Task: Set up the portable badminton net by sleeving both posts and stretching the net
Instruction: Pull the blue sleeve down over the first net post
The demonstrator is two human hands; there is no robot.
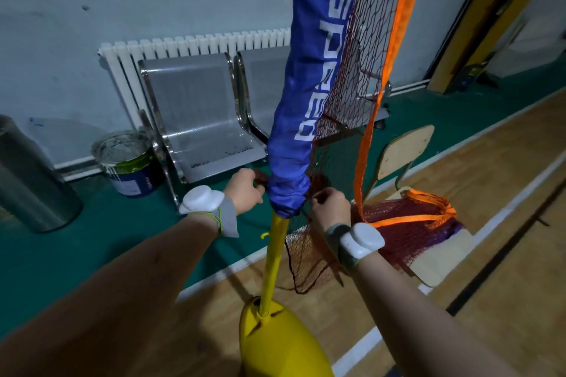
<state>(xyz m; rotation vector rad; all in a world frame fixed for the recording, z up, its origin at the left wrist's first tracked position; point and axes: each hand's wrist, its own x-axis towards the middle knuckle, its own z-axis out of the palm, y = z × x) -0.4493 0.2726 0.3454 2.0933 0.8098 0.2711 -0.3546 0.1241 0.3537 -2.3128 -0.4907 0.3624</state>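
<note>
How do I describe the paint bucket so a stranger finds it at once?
Find the white radiator, then the metal bench before it. The bucket stands on the green floor at the bench's left end; unlike the tall steel bin nearby, it is short and blue-green.

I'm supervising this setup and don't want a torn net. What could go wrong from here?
Loose mesh hangs by the post's hook and may snag there. The left hand and right hand grip the sleeve; a hard pull might tilt the post. The net pile on the chair could tangle when stretched.
</note>
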